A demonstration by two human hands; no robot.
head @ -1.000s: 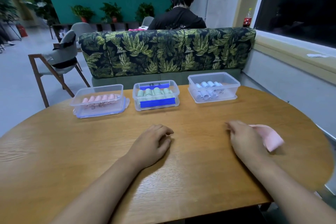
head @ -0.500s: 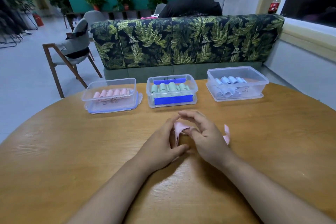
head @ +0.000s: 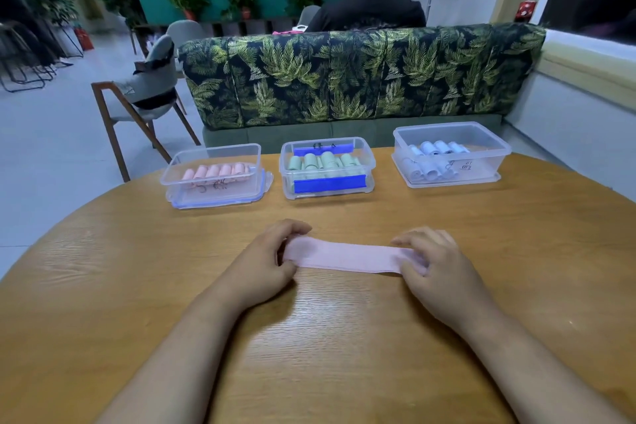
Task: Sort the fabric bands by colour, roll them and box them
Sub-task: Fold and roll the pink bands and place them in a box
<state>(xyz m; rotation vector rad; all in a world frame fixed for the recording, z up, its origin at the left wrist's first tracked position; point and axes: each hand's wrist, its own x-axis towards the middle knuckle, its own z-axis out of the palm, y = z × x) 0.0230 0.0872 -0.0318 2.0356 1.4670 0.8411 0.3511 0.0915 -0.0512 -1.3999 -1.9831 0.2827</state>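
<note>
Pinching each end, left hand (head: 265, 260) and right hand (head: 435, 263) hold the flat pink fabric band (head: 344, 257) stretched between them on the round wooden table (head: 137, 286).

Both bare forearms are reaching up from the bottom corners of the frame toward its centre, lying low over the surface. The left hand (head: 263, 267) is sitting knuckles-up just left of centre, its fingers (head: 292, 227) curling over and pinching one end of the pink band (head: 344, 256). The right hand (head: 438, 270), just right of centre, is mirroring it, with bent fingers (head: 425, 237) pinching the other end.
</note>
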